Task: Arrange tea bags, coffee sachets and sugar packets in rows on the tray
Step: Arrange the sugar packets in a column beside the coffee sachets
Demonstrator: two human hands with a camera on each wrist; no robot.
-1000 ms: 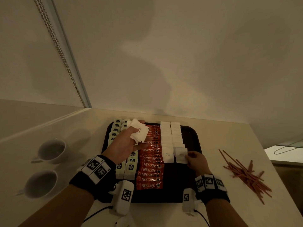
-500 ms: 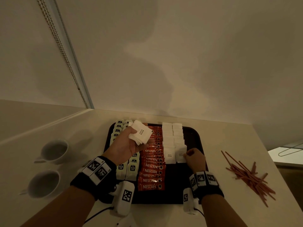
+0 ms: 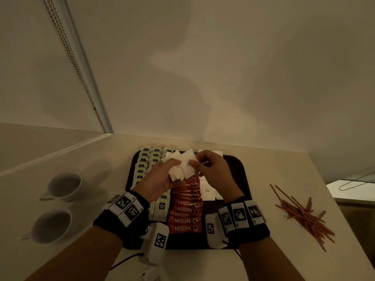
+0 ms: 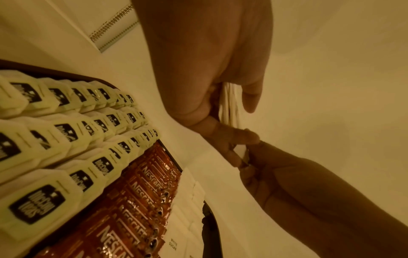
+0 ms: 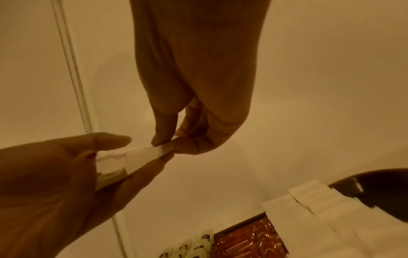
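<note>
A black tray [image 3: 240,177] holds rows of pale green tea bags [image 3: 142,166] at the left, red coffee sachets [image 3: 185,211] in the middle and white sugar packets [image 3: 207,192] at the right. Above the tray my left hand [image 3: 172,171] grips a fanned stack of sugar packets [image 3: 176,173]. My right hand [image 3: 195,162] meets it and pinches the corner of one packet [image 3: 189,166] between thumb and forefinger. The right wrist view shows this pinch [image 5: 167,143] on the packet [image 5: 150,153], whose other end sits in the stack. The stack [image 4: 229,104] shows edge-on in the left wrist view.
Two white cups [image 3: 65,185] [image 3: 50,224] stand on the counter left of the tray. A loose pile of red-brown stirrers [image 3: 300,213] lies to the right, near the counter's edge. A wall rises just behind the tray, with a bead chain [image 3: 71,57] at the left.
My right hand left the sugar row on the tray and rose up-left to the stack, taking hold of one packet. The left hand kept its stack and shifted slightly right.
</note>
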